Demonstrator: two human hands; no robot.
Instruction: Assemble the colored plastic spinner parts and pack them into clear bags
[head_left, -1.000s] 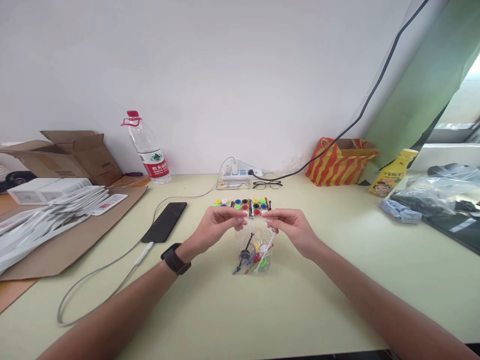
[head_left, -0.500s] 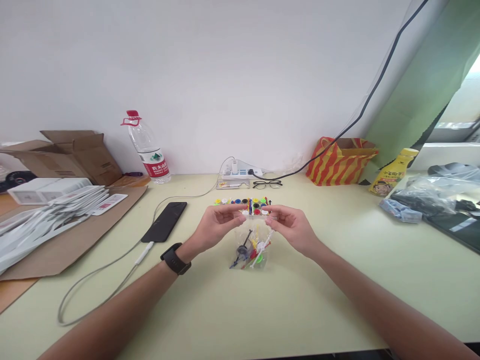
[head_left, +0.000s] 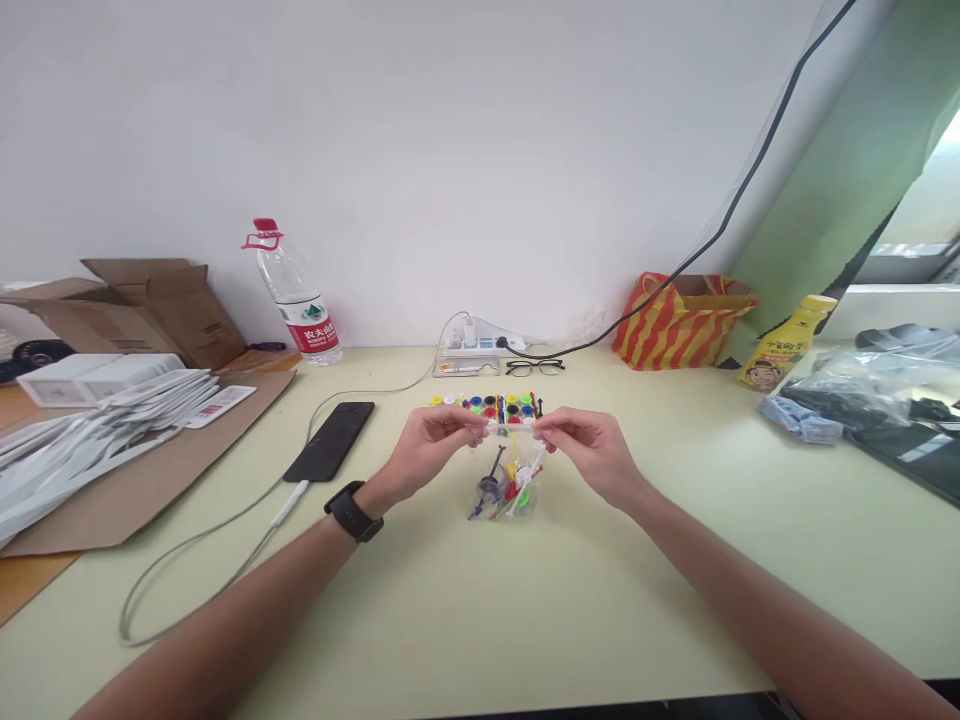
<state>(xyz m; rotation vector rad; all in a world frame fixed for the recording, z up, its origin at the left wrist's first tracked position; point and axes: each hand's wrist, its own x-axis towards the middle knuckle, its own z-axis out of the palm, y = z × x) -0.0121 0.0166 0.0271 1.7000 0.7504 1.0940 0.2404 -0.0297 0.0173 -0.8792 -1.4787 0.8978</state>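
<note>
A small clear plastic bag (head_left: 505, 487) hangs just above the pale green table (head_left: 525, 620). It holds small coloured plastic parts: black, red, yellow, green and white pieces. My left hand (head_left: 433, 446) pinches the bag's top edge at its left end. My right hand (head_left: 585, 447) pinches the same edge at its right end. A black watch (head_left: 352, 512) is on my left wrist. Just behind the bag lies a row of small coloured round pieces (head_left: 487, 405).
A black phone (head_left: 330, 441) on a white cable lies to the left. Cardboard with white packets (head_left: 97, 420), a brown box and a water bottle (head_left: 296, 295) stand further left. Power strip (head_left: 480, 347), glasses (head_left: 534, 368), striped bag (head_left: 679, 320), yellow bottle (head_left: 784, 345) and plastic bags sit behind and right.
Both hands have lifted the bag's top a little and drawn it taut between them. The bag has swung slightly and now hangs closer under the fingers.
</note>
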